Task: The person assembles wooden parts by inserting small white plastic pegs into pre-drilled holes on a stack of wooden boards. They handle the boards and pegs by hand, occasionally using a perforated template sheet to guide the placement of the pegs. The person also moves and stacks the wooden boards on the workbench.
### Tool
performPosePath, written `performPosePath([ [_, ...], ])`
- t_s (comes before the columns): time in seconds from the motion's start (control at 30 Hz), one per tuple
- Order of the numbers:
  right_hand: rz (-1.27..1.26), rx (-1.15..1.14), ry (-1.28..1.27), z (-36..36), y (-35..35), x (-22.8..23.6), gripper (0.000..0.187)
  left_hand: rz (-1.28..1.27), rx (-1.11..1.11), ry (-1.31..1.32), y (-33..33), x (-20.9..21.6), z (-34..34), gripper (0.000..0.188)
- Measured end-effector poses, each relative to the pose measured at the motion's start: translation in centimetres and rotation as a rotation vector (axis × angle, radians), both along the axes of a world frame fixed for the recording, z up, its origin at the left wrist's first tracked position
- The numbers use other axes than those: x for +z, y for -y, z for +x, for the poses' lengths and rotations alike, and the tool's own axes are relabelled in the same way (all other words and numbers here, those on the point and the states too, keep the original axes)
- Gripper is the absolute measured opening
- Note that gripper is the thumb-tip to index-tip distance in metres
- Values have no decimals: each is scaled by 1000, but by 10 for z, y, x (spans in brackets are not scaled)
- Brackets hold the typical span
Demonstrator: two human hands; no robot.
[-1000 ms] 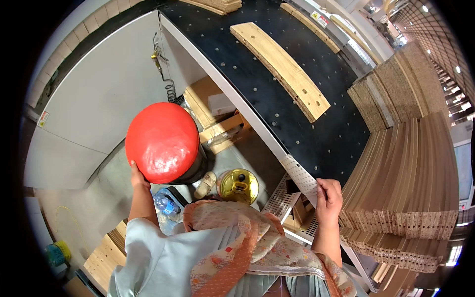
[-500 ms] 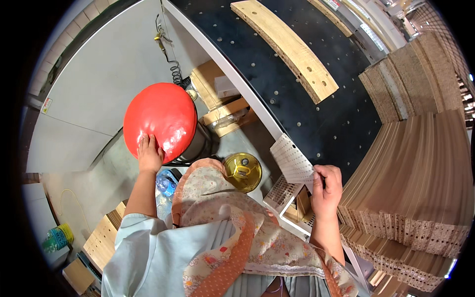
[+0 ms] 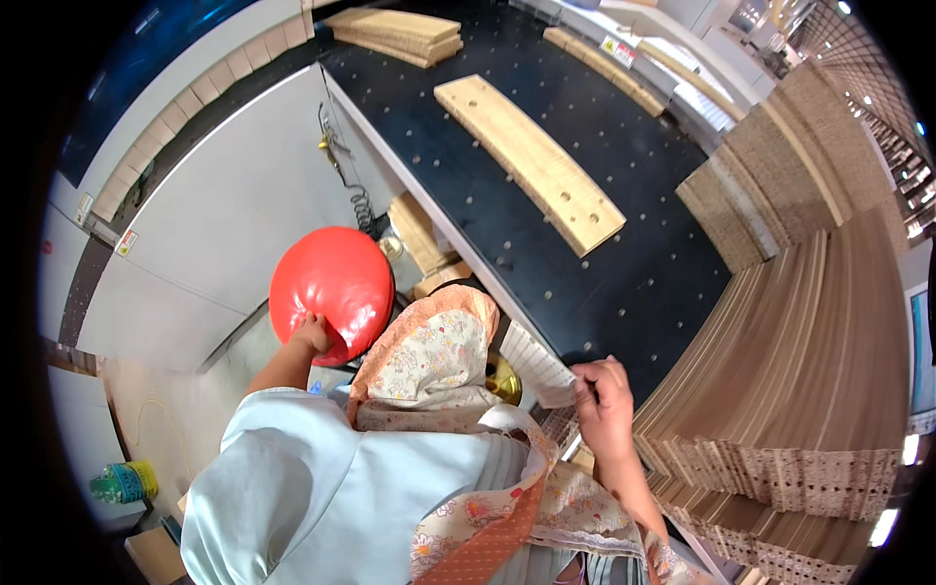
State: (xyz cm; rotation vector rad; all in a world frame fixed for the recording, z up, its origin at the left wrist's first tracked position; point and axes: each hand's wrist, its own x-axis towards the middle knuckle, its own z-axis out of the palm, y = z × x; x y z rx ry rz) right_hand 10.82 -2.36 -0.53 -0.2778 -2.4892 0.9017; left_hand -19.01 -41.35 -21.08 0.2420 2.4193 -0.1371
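Observation:
My left hand (image 3: 313,334) rests on the near part of a round, shiny red stool seat (image 3: 336,283), its fingers touching the cushion. The stool's dark lower part is mostly hidden. At the near corner of a black work table, my right hand (image 3: 604,395) grips the edge of a white perforated metal plate (image 3: 534,369), thumb on the near side. Beyond that hand lies a pale curved wooden board (image 3: 531,166) with round holes, flat on the black tabletop (image 3: 458,195). A floral apron with an orange border (image 3: 429,356) covers my lap.
Tall stacks of brown panels (image 3: 780,361) stand close on the right. More pale boards (image 3: 395,34) lie at the table's far end. A coiled black hose (image 3: 361,207) hangs by the grey cabinet (image 3: 234,195). A gold-coloured can (image 3: 502,378) is partly behind the apron.
My view has shifted, bringing more boards at the far end into sight. My left hand now sits nearer the seat's edge with fingers less spread. The apron covers more of the can.

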Motion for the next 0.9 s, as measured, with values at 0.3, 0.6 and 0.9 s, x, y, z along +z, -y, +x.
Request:
performPosePath([
  [0.3, -249, -27, 45, -6, -3, 11, 16, 84, -264, 283, 23, -32, -44, 30],
  [0.6, -719, -350, 46, -7, 1, 5, 22, 336, 576, 715, 36, 24, -93, 36],
  [0.9, -658, -1295, -405, -67, 22, -20, 29, 353, -307, -234, -44, -4, -228, 60],
])
